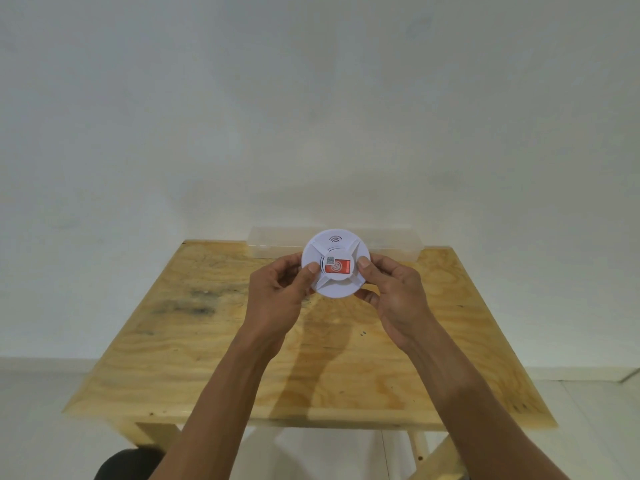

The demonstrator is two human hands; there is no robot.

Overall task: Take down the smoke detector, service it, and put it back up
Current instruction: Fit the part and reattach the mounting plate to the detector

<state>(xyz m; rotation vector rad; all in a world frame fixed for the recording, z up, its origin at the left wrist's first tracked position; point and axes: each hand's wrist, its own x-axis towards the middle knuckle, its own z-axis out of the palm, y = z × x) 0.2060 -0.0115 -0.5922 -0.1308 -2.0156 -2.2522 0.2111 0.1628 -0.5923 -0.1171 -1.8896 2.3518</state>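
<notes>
Reaching up from 6 o'clock, two bare forearms cross the near edge of the plywood table (pixel 207 358), whose front lip runs straight across the lower part of the view while its left and right edges slant inward toward 12 o'clock. Pale floor shows past the corners at 8 and 4 o'clock, and the tabletop lies bare on both sides of the arms, with a dark smudge toward 9 o'clock. Above the middle of the table the left hand (pixel 277 292) and the right hand (pixel 398 292) hold the smoke detector (pixel 336 263) between them, lifted off the wood. The left thumb presses its face at 9 o'clock with fingers curled behind the rim; the right thumb pinches at 3 o'clock, fingers wrapped under the lower rim at 5 o'clock. The detector is a white round disc with no long axis; its flat face is tilted up toward the camera, a wave mark sits at its 12 o'clock, and the red label (pixel 339 266) at centre runs from 9 to 3. Beyond it, at the far table edge, a clear plastic box (pixel 277 242) lies lengthwise against the white wall (pixel 311 98).
</notes>
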